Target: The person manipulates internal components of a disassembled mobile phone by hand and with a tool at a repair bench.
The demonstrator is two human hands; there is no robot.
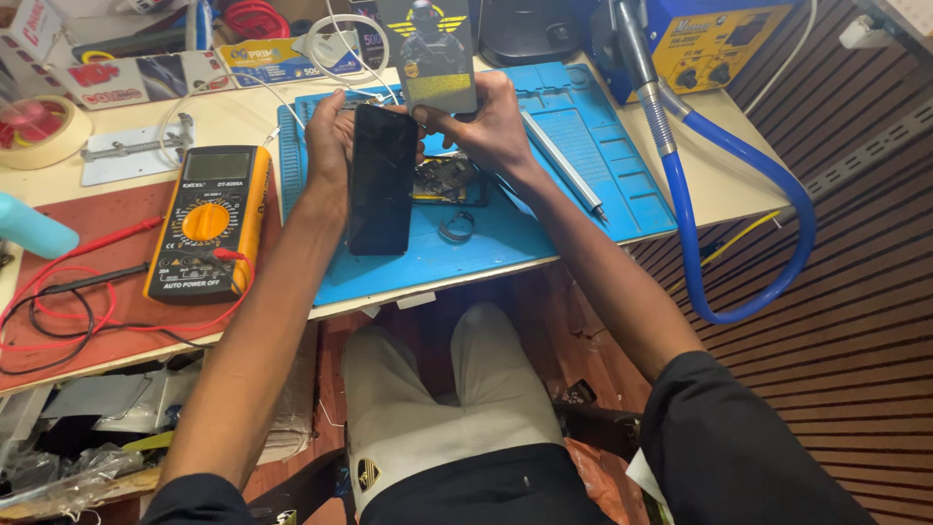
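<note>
In the head view, the left hand (328,131) gripped a dark phone screen panel (381,180) by its upper left edge, holding it upright above the blue work mat (544,209). The right hand (491,122) was closed on a card-like package with a dark picture (428,53), fingers pinching its lower part, just beside the panel's top right corner. The two hands were close together, each clamped on its own thing. Behind the panel, on the mat, lay an opened phone body (449,180), partly hidden by the panel and the right wrist, its insides hard to make out. A small ring (457,228) lay on the mat just below it. A yellow multimeter (206,222) sat to the left, and a metal tool (562,160) lay to the right of the hands. A blue hose (748,194) looped off the table's right edge.
</note>
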